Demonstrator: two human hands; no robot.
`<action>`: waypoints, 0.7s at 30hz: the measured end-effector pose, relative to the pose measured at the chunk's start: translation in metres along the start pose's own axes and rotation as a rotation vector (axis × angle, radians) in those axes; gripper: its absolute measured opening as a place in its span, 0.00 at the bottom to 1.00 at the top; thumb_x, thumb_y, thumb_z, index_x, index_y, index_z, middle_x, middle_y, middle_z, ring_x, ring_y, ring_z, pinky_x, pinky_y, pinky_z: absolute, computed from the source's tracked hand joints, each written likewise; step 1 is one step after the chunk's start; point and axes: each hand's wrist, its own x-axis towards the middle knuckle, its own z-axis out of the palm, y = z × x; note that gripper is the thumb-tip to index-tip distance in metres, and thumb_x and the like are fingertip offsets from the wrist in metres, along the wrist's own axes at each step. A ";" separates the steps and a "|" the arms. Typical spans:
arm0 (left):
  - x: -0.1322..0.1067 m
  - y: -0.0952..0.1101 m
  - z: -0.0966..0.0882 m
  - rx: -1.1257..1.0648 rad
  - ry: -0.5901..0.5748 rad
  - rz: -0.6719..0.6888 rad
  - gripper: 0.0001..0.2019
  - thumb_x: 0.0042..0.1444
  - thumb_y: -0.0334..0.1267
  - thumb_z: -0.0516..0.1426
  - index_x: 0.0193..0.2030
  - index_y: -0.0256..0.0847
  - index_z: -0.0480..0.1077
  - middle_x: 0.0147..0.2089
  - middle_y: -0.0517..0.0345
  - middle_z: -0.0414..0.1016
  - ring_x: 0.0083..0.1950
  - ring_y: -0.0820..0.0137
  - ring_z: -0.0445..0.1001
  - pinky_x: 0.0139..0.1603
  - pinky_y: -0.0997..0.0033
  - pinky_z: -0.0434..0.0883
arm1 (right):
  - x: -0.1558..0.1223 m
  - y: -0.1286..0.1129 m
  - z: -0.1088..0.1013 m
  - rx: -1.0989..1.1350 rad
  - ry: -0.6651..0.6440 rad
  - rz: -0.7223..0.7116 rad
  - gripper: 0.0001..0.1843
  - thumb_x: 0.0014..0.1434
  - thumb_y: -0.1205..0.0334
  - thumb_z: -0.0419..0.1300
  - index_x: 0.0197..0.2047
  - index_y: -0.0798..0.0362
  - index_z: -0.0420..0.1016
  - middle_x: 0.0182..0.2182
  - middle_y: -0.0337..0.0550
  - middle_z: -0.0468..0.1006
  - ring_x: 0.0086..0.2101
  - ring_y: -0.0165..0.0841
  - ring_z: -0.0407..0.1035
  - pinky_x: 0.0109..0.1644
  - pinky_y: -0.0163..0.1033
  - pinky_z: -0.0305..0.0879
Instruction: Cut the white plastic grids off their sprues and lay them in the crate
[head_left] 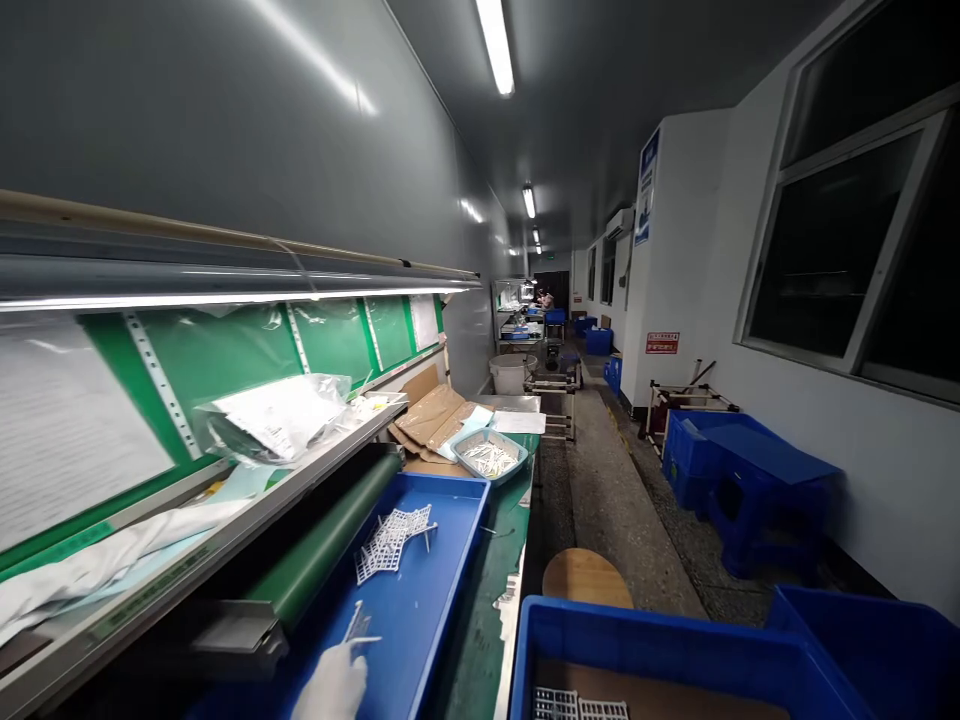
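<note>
- Just left of the visible hand runs a green roller (330, 535).
- The person's left hand (332, 685), seemingly, pinches a pale plastic part (357, 622) over a blue tray (424, 600); the right is out of sight, its state untellable.
- Beyond the fingers, a white lattice heap (394, 540) remains loose.
- Farther ahead, a basin (517, 458) holds white sticks.
- Right of the hand, a blue bin (667, 625) already holds lattice pieces (556, 703); handling looks partway.
</note>
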 end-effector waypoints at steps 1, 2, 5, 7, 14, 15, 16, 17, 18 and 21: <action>-0.016 0.003 0.002 -0.074 -0.001 0.034 0.13 0.43 0.45 0.53 0.34 0.50 0.76 0.44 0.52 0.82 0.49 0.51 0.80 0.54 0.54 0.74 | -0.002 -0.010 0.001 0.007 -0.001 -0.040 0.17 0.54 0.47 0.69 0.47 0.25 0.77 0.52 0.36 0.76 0.49 0.39 0.72 0.34 0.38 0.72; -0.037 0.007 0.003 -0.167 -0.004 0.063 0.14 0.47 0.47 0.53 0.38 0.52 0.77 0.48 0.54 0.81 0.52 0.54 0.79 0.57 0.57 0.73 | -0.010 -0.022 0.002 0.017 -0.005 -0.084 0.17 0.54 0.48 0.68 0.48 0.24 0.77 0.52 0.34 0.77 0.49 0.40 0.73 0.34 0.39 0.72; -0.122 0.024 -0.012 -0.589 -0.029 0.093 0.13 0.51 0.52 0.59 0.39 0.51 0.78 0.47 0.56 0.82 0.53 0.55 0.78 0.62 0.60 0.70 | -0.066 -0.063 0.004 0.055 -0.054 -0.199 0.23 0.49 0.52 0.66 0.48 0.16 0.76 0.48 0.31 0.79 0.45 0.50 0.75 0.29 0.47 0.71; -0.183 0.035 -0.032 -0.750 -0.025 0.067 0.13 0.51 0.52 0.62 0.39 0.47 0.78 0.44 0.55 0.82 0.49 0.56 0.79 0.59 0.63 0.73 | -0.117 -0.098 -0.005 0.095 -0.097 -0.257 0.28 0.51 0.52 0.64 0.56 0.22 0.73 0.49 0.38 0.78 0.47 0.54 0.74 0.35 0.55 0.74; -0.304 0.013 -0.109 -1.063 0.049 -0.194 0.23 0.53 0.43 0.65 0.56 0.44 0.71 0.45 0.53 0.82 0.45 0.62 0.81 0.46 0.68 0.78 | -0.191 -0.226 -0.061 0.170 -0.167 -0.511 0.28 0.66 0.50 0.56 0.65 0.50 0.62 0.54 0.55 0.71 0.54 0.51 0.64 0.56 0.58 0.65; -0.315 0.003 -0.119 -1.039 0.088 -0.211 0.20 0.53 0.42 0.65 0.53 0.42 0.73 0.47 0.52 0.82 0.47 0.62 0.80 0.49 0.68 0.78 | -0.196 -0.237 -0.064 0.175 -0.173 -0.550 0.28 0.66 0.49 0.57 0.65 0.50 0.62 0.53 0.55 0.70 0.53 0.50 0.64 0.55 0.58 0.64; -0.325 -0.008 -0.127 -1.012 0.121 -0.219 0.18 0.54 0.41 0.65 0.51 0.41 0.75 0.48 0.52 0.81 0.49 0.62 0.80 0.52 0.68 0.77 | -0.202 -0.247 -0.066 0.181 -0.179 -0.581 0.28 0.66 0.49 0.57 0.65 0.51 0.63 0.53 0.56 0.70 0.53 0.50 0.64 0.55 0.57 0.64; -0.335 -0.019 -0.136 -0.988 0.147 -0.222 0.17 0.54 0.40 0.64 0.50 0.40 0.76 0.49 0.51 0.81 0.50 0.62 0.80 0.54 0.68 0.76 | -0.209 -0.255 -0.067 0.185 -0.184 -0.602 0.28 0.66 0.49 0.57 0.65 0.51 0.63 0.53 0.56 0.70 0.53 0.50 0.63 0.56 0.57 0.63; -0.345 -0.029 -0.143 -0.969 0.167 -0.221 0.16 0.54 0.39 0.64 0.50 0.40 0.76 0.49 0.51 0.81 0.51 0.62 0.79 0.55 0.68 0.76 | -0.218 -0.261 -0.067 0.190 -0.189 -0.621 0.29 0.66 0.49 0.57 0.65 0.52 0.63 0.53 0.56 0.70 0.53 0.50 0.63 0.55 0.57 0.63; -0.373 -0.056 -0.164 -0.957 0.200 -0.222 0.16 0.55 0.40 0.64 0.50 0.40 0.77 0.50 0.51 0.81 0.52 0.62 0.79 0.57 0.67 0.75 | -0.245 -0.280 -0.068 0.215 -0.210 -0.684 0.29 0.66 0.49 0.57 0.65 0.52 0.63 0.53 0.56 0.70 0.52 0.49 0.63 0.56 0.56 0.63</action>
